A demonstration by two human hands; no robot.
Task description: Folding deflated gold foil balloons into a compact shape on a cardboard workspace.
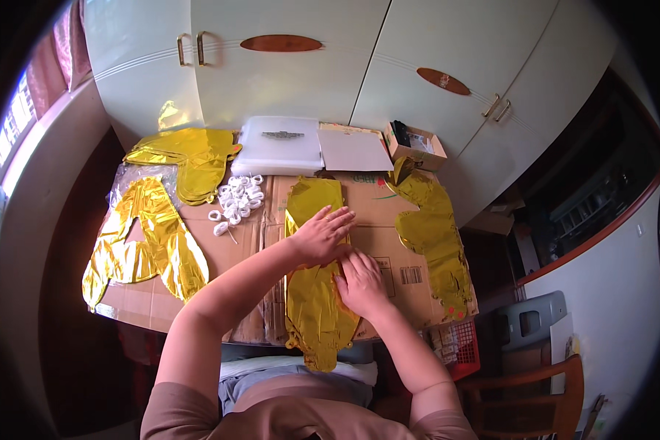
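A flat gold foil balloon point(319, 308) lies lengthwise on the cardboard in front of me, its near end hanging past the table edge. My left hand point(321, 235) rests flat on its middle, fingers stretched toward the right. Just below and to the right, my right hand point(361, 282) lies along the balloon's right edge with its fingers extended, the tips near my left hand. Neither hand grips anything. To the left lies a gold foil balloon shaped like an A point(143, 242). A curved gold foil balloon point(433, 238) is on the right.
Several gold foil balloons point(198, 165) are stacked at the far left. Near them sits a heap of small white string coils point(238, 198). A translucent plastic stack point(280, 150), a pale flat sheet point(354, 150) and a small open box point(424, 150) line the back, before white cabinets point(286, 81).
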